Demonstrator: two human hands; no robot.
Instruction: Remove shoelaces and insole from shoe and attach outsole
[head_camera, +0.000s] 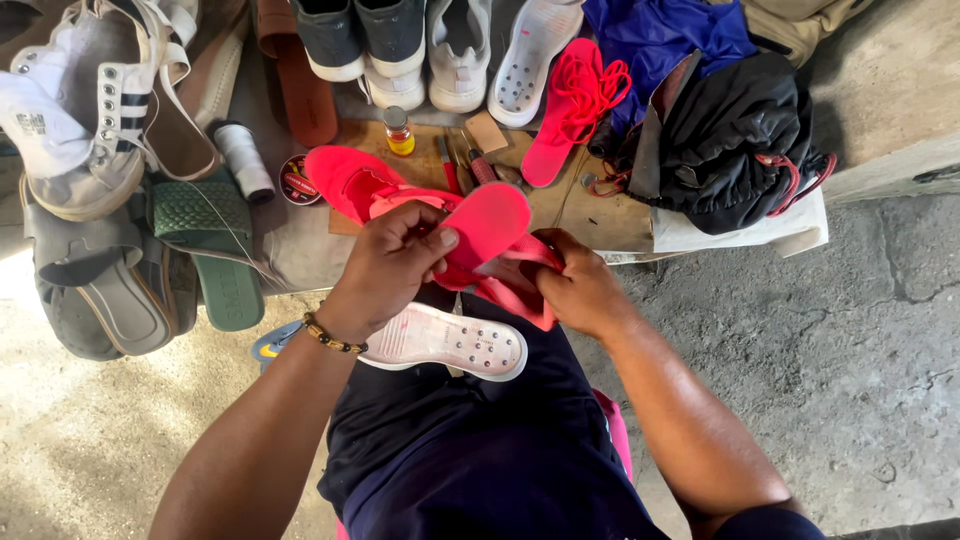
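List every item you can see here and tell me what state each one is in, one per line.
Left hand: gripping the pink shoe.
Right hand: gripping the shoe's other side.
Pink shoe: held above the lap, unlaced.
White insole: out of any shoe, resting on the lap.
Pink insole: out, lying on the bench.
Pink laces: loose, piled on it.
Small bottle: upright, capped.
Thread spool: lying down, thread trailing.
Black jacket: crumpled.

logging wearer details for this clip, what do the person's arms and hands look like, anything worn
Both forearms are bare, no gloves or rings visible. The left hand has a beaded bracelet at the wrist, dark and amber beads. The right hand wears nothing; a dark sleeve edge shows at the upper arm.
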